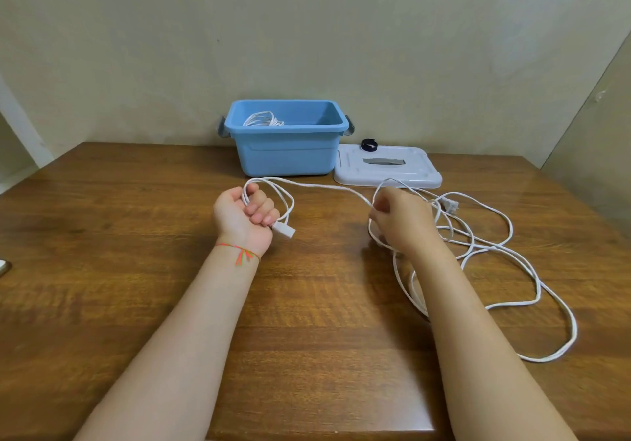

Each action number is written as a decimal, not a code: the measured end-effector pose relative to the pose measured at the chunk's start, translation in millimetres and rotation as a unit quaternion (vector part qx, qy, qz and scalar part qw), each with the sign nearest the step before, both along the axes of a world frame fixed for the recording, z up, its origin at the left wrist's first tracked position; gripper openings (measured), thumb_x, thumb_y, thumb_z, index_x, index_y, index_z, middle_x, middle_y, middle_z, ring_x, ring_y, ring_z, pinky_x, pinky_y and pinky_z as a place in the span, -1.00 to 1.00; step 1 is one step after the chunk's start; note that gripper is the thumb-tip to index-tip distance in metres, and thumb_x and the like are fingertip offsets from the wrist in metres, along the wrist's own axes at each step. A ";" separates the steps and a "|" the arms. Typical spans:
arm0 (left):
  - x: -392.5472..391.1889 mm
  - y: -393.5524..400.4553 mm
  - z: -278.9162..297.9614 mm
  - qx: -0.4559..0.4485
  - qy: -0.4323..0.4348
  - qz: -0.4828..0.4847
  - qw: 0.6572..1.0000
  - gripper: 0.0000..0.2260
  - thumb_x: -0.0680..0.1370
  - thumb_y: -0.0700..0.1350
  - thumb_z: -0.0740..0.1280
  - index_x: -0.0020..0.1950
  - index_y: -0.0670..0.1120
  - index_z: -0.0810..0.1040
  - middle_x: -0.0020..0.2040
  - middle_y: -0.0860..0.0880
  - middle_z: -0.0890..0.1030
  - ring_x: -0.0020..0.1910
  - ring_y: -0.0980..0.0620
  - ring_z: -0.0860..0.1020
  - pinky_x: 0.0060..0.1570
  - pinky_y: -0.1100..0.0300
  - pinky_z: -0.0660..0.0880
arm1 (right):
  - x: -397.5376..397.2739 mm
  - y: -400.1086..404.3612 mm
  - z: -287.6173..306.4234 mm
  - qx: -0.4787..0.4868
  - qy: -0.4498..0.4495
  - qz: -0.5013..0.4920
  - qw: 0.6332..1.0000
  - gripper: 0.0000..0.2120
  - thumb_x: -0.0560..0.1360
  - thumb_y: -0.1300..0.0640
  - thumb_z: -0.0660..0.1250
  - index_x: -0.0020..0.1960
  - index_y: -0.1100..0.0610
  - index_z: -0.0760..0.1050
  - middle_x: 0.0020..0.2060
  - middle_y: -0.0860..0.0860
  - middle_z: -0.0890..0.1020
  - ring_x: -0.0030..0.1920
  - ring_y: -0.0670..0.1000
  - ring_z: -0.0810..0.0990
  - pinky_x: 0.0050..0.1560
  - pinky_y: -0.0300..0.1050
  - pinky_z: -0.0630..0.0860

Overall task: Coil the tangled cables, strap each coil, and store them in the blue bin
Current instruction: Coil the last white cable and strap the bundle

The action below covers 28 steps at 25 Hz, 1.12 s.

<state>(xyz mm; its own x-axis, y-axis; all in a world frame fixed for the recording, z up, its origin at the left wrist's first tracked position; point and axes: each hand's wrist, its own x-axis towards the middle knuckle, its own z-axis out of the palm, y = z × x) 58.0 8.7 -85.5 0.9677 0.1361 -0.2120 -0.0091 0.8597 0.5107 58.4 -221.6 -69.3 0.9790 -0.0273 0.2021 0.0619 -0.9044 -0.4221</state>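
A: Where is the white cable (505,256) found in relation to the hands?

B: Most of it is spread in loose tangled loops on the wooden table (136,235), to the right of and nearer than the right hand (399,222). One taut stretch is drawn leftward from that hand to the left hand (244,211), so the long axis of the working length lies left to right. The slack is reached sooner by the right hand.

A: How are the hands closed?

B: The left hand is clenched round a few finished loops, with the white connector end (285,230) sticking out below the fingers. The cable is pinched by the right hand between curled fingers, at the point where the taut stretch begins.

A: And the storage?

B: The blue bin (285,153) is set at the far edge, a white coil (263,119) already inside. Its lid (386,170) lies just to its right, with a dark strap (368,145) resting on it. The next loop is judged to be fed from the right.
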 end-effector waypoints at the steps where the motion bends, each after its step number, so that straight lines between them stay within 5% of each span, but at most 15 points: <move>1: 0.3 0.0 0.5 -0.004 -0.002 -0.006 1.000 -0.68 0.63 -0.13 0.00 -0.26 -0.11 0.41 -0.49 0.03 0.19 -0.56 0.10 0.14 -0.54 0.25 0.14 | 0.5 -1.2 -0.2 0.064 -0.015 0.005 0.998 -0.92 0.57 0.08 0.35 -0.09 0.02 0.49 -0.14 -0.03 0.61 -0.05 0.06 0.57 0.10 0.02 0.51; 3: -0.1 -1.6 2.9 -0.004 -0.021 -0.029 0.999 -0.73 0.62 -0.14 0.07 -0.22 -0.12 0.45 -0.44 0.02 0.24 -0.50 0.10 0.18 -0.46 0.24 0.17 | 0.4 -0.8 -0.6 0.090 -0.024 0.022 0.995 -0.89 0.57 0.06 0.36 -0.14 0.01 0.52 -0.16 -0.01 0.63 -0.09 0.06 0.59 -0.05 -0.02 0.53; 7: -2.3 -7.5 6.6 0.129 -0.086 -0.063 0.986 -0.77 0.65 -0.13 0.12 -0.17 -0.10 0.44 -0.37 0.00 0.30 -0.43 0.08 0.25 -0.33 0.22 0.22 | -9.3 13.6 0.4 -0.073 0.030 0.103 0.992 -0.84 0.59 0.07 0.27 -0.08 0.07 0.60 -0.11 0.01 0.62 -0.06 0.08 0.53 -0.09 -0.07 0.42; 12: -7.2 -23.1 1.8 0.454 -0.143 -0.088 0.875 -0.75 0.71 -0.15 0.07 -0.12 -0.12 0.41 -0.33 -0.08 0.53 -0.33 -0.02 0.51 -0.20 0.12 0.42 | -18.1 24.7 5.6 0.076 0.060 0.242 0.965 -0.74 0.62 0.04 0.27 -0.20 0.06 0.61 -0.42 -0.15 0.52 -0.34 -0.14 0.44 -0.24 -0.14 0.35; 15: -16.6 -31.5 6.0 0.433 -0.141 -0.167 0.874 -0.76 0.70 -0.19 0.07 -0.13 -0.16 0.39 -0.31 -0.13 0.46 -0.39 -0.02 0.51 -0.34 0.14 0.48 | -25.8 30.7 13.1 0.178 0.041 0.265 0.947 -0.72 0.62 0.01 0.29 -0.20 0.10 0.62 -0.54 -0.21 0.44 -0.45 -0.16 0.36 -0.37 -0.31 0.24; 20: -21.4 -35.8 6.4 0.394 -0.132 -0.238 0.878 -0.74 0.68 -0.17 0.09 -0.19 -0.13 0.37 -0.50 -0.03 0.24 -0.63 0.10 0.16 -0.47 0.21 0.12 | -25.6 28.3 14.0 0.313 0.093 0.253 0.911 -0.76 0.58 0.04 0.37 -0.09 0.23 0.56 -0.47 -0.16 0.39 -0.46 -0.15 0.28 -0.41 -0.30 0.25; 24: -18.6 -29.5 7.6 0.302 -0.109 -0.331 0.887 -0.75 0.64 -0.13 0.08 -0.22 -0.10 0.37 -0.54 0.06 0.15 -0.64 0.15 0.09 -0.51 0.23 0.04 | -20.7 24.8 12.9 0.344 0.038 0.188 0.919 -0.89 0.52 0.10 0.44 -0.09 0.14 0.59 -0.40 -0.11 0.47 -0.47 -0.18 0.36 -0.41 -0.30 0.32; 28: -22.9 -25.1 14.0 0.194 -0.101 -0.356 0.908 -0.75 0.62 0.00 0.16 -0.21 -0.09 0.41 -0.50 0.08 0.05 -0.58 0.13 -0.01 -0.53 0.27 0.02 | -21.4 27.6 13.0 0.291 0.002 0.128 0.948 -0.72 0.50 -0.12 0.42 0.06 0.06 0.57 -0.19 -0.16 0.58 -0.26 -0.23 0.52 -0.32 -0.45 0.37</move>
<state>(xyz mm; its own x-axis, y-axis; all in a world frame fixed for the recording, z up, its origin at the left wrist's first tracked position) 35.1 -16.4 -71.5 0.8534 -0.5135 -0.0896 0.3517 0.4403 0.8261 37.0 -194.0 -56.2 0.9693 0.1054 0.2221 0.2453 -0.4737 -0.8458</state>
